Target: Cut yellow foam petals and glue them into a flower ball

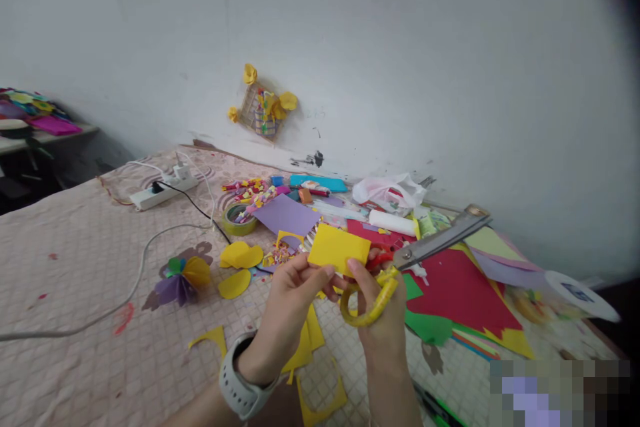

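Note:
My left hand (290,293) pinches a folded yellow paper piece (337,248) at its lower left edge, fingers closed on it. My right hand (383,320) also touches the paper's lower right corner with its thumb while its fingers sit in the yellow handles of a pair of scissors (430,245). The scissors' grey blades point up and to the right, away from the paper, and look closed. A white watch (240,387) is on my left wrist.
Yellow paper offcuts (240,267) and a paper flower (181,278) lie on the patterned cloth. Coloured sheets, red (460,290), purple (286,215) and green, spread to the right. A tape roll (239,219), a power strip (163,192) with cables and a plastic bag (390,192) lie behind.

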Demonstrator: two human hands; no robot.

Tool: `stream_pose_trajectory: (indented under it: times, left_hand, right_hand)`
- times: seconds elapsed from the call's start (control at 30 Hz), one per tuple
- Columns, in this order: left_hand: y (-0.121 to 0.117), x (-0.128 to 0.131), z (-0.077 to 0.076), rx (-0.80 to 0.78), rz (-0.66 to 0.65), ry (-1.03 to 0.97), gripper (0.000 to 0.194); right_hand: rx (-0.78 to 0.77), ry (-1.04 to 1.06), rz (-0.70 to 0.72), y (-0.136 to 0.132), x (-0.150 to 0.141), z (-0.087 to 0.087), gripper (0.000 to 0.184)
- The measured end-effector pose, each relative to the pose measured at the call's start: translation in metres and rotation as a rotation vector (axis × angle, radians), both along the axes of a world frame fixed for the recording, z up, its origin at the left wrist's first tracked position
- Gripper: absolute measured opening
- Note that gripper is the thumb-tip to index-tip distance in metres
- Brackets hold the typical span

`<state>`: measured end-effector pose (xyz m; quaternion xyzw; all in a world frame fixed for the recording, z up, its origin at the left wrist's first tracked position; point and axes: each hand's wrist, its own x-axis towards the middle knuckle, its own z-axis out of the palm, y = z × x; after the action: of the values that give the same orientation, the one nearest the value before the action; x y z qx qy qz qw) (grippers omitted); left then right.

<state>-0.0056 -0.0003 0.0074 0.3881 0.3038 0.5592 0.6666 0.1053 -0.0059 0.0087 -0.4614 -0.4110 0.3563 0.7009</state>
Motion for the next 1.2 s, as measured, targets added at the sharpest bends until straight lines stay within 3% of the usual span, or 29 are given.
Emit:
stream_pose_trajectory:
  times: [0.6, 0.97, 1.2]
  left_hand:
    - [0.0, -0.002, 0.002, -0.014, 0.03, 0.032, 0.011]
    - [0.001, -0.002, 0.001, -0.017, 0.036, 0.039, 0.012]
    - [0.001, -0.001, 0.002, -0.021, 0.031, 0.034, 0.014]
  right_hand:
    - [0.045, 0.064, -0.02, 0.005, 0.003, -0.014, 0.022]
    - [-0.004, 0.035, 0.028, -0.002, 0.003, -0.004, 0.019]
    - [0.014, 0.065, 0.019, 0.0, 0.003, -0.008, 0.02]
